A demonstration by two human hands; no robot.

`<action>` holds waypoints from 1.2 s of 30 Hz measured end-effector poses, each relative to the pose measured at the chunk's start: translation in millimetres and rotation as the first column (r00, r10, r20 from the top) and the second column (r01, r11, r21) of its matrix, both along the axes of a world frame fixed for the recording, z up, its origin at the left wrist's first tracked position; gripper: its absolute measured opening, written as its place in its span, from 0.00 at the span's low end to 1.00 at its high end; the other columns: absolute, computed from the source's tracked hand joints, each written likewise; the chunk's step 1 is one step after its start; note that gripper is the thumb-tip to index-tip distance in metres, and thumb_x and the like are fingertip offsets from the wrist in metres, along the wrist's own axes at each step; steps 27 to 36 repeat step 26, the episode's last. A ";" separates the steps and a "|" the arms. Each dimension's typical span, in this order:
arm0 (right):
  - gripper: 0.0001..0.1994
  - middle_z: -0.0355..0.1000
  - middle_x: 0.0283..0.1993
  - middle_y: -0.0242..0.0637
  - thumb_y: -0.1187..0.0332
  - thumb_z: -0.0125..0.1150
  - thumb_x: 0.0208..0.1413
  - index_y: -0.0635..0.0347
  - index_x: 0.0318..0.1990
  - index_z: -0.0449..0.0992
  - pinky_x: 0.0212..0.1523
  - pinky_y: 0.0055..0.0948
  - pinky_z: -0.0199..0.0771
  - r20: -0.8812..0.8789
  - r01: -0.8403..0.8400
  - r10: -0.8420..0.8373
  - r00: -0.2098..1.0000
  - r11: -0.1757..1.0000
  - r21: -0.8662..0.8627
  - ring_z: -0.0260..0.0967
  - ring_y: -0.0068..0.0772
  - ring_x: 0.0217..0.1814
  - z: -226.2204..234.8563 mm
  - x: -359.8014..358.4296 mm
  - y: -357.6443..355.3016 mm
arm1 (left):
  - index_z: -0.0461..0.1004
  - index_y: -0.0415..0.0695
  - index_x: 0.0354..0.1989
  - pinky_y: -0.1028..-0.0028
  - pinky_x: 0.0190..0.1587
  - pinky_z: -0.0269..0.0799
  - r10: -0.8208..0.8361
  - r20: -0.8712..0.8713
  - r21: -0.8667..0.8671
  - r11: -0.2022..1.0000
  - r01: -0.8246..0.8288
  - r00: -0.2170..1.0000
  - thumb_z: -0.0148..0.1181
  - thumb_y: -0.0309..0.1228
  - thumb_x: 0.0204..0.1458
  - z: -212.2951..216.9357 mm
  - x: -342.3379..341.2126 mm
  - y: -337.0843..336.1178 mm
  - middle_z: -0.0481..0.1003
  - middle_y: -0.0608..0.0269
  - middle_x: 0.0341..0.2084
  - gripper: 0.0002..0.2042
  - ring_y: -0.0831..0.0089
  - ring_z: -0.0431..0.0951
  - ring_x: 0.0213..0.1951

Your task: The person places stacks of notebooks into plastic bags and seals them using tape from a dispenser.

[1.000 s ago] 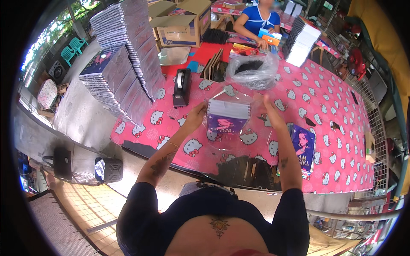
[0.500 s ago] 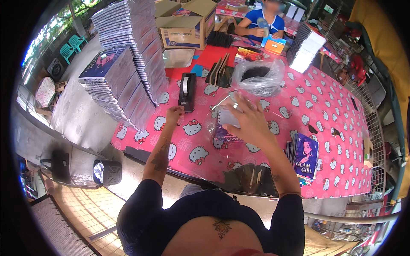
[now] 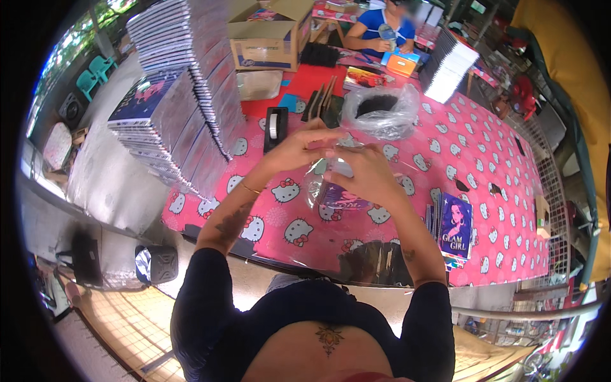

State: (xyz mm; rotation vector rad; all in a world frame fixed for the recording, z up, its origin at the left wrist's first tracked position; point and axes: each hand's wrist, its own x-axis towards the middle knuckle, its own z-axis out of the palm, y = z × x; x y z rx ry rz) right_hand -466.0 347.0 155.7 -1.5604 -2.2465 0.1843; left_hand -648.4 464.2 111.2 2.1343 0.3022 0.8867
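Note:
A small spiral notebook with a purple cover [image 3: 344,197] lies on the table in front of me, inside a loose clear plastic wrapper [image 3: 315,184]. My left hand [image 3: 304,150] is over its far edge with thumb and fingers drawn together; anything in them is too small to make out. Over the notebook, my right hand [image 3: 366,169] rests on the plastic, its thumb and fingers apart. The fingertips of both hands meet or nearly meet. Just beyond my left hand stands a black tape dispenser [image 3: 275,127] with a pale roll.
Tall notebook stacks [image 3: 172,121] rise at the left. A clear plastic bag [image 3: 385,114] with black contents sits behind my hands; a cardboard box [image 3: 264,48] stands farther back. More purple notebooks [image 3: 456,226] lie at right. Across the table, a person in blue [image 3: 382,28] handles an orange-and-blue item.
My left hand has moved right from the tape dispenser to the wrapped notebook. The right hand has stayed over it, its fingers bending more. The view has shifted slightly.

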 end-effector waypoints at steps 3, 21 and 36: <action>0.27 0.74 0.54 0.42 0.54 0.74 0.43 0.57 0.49 0.76 0.57 0.45 0.66 0.203 -0.117 0.070 0.977 0.966 0.231 0.72 0.45 0.54 -1.9 30.0 -23.1 | 0.84 0.52 0.40 0.69 0.53 0.65 -0.067 -0.062 0.076 0.994 0.072 0.996 0.69 0.25 0.48 5.7 -6.5 15.0 0.68 0.64 0.50 0.11 0.68 0.66 0.54; 0.24 0.66 0.60 0.43 0.57 0.69 0.51 0.53 0.55 0.76 0.68 0.46 0.53 -0.648 0.196 0.003 0.762 0.952 0.234 0.59 0.45 0.67 -84.4 105.8 -63.3 | 0.85 0.51 0.39 0.63 0.65 0.52 0.312 0.101 0.130 0.937 -0.323 0.945 0.66 0.29 0.52 -12.3 -3.0 -8.9 0.65 0.61 0.63 0.07 0.63 0.60 0.63; 0.29 0.64 0.60 0.41 0.48 0.66 0.51 0.53 0.57 0.72 0.67 0.42 0.51 -0.449 -0.171 0.225 0.865 0.973 0.157 0.57 0.47 0.66 -51.0 108.4 -34.8 | 0.85 0.51 0.42 0.63 0.67 0.49 0.231 0.031 0.111 0.966 -0.233 0.973 0.64 0.31 0.55 -4.0 -8.4 -17.6 0.64 0.60 0.64 0.08 0.63 0.57 0.65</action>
